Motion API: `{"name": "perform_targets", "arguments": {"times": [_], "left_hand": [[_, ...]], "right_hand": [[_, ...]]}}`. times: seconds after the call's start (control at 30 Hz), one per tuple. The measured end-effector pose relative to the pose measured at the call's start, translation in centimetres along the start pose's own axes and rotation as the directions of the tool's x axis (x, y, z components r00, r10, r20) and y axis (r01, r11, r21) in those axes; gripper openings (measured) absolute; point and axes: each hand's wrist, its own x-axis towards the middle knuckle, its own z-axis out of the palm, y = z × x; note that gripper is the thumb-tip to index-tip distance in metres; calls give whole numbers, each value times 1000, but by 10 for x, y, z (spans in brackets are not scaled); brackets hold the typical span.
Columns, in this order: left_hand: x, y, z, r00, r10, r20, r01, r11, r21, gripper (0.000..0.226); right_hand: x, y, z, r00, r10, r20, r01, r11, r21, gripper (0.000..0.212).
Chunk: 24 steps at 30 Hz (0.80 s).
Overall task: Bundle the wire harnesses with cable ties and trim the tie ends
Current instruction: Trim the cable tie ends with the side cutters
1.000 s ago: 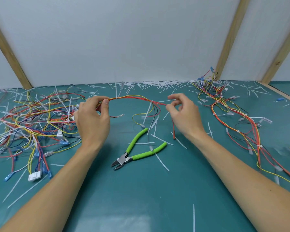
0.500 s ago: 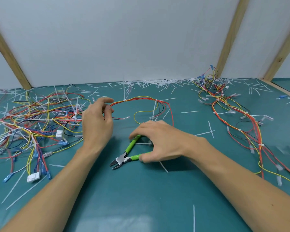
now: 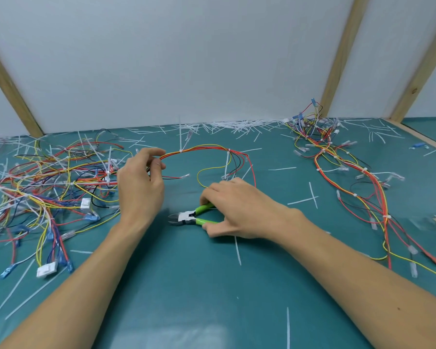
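Since a moment ago the right hand (image 3: 239, 210) has dropped from the harness and curled its grip around the green-handled side cutters (image 3: 190, 217) lying on the table (image 3: 212, 298). Held up by the left hand's (image 3: 140, 187) pinch, the wire harness (image 3: 207, 149) arches limp and light; its two cable ties (image 3: 179, 132) stick out stiff, so I'd steady it close beside a tie.

A teal mat (image 3: 212, 298) covers the bench, backed by plain white panels (image 3: 186, 59) set between slanted wooden studs (image 3: 342, 54), under soft, even light that possibly comes from overhead, judging by the mat's faint glare.
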Motion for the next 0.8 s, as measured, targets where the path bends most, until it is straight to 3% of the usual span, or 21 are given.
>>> {"name": "perform_targets", "arguments": {"times": [0.1, 0.2, 0.37, 0.47, 0.5, 0.57, 0.67, 0.73, 0.8], "left_hand": [[0, 0, -1, 1000, 12, -8, -11, 1000, 13, 22], [1, 0, -1, 1000, 8, -15, -8, 1000, 10, 21], [1, 0, -2, 1000, 5, -12, -5, 1000, 9, 21], [1, 0, -2, 1000, 12, -12, -12, 1000, 21, 20], [1, 1, -2, 1000, 20, -14, -20, 999, 31, 20], [0, 3, -1, 999, 46, -12, -46, 998, 52, 19], [-4, 8, 2, 993, 111, 40, -112, 992, 50, 19], [-10, 14, 5, 977, 172, 123, -171, 985, -21, 20], [-18, 24, 10, 944, 236, 229, -203, 966, -158, 18]], "right_hand": [[3, 1, 0, 996, 2, -84, 4, 997, 75, 29], [3, 3, -3, 975, 176, -136, -100, 892, 442, 23], [4, 8, -4, 924, 374, -78, -90, 411, 907, 40], [10, 10, -13, 862, 497, -97, 38, 127, 991, 31], [10, 13, -17, 817, 558, -145, 111, 95, 989, 26], [7, 23, -23, 686, 664, -299, 208, 215, 954, 21], [0, 32, -26, 547, 692, -470, 146, 474, 868, 21], [1, 26, -25, 576, 650, -497, 97, 549, 830, 20], [5, 12, -19, 683, 571, -455, 69, 570, 819, 25]]}}
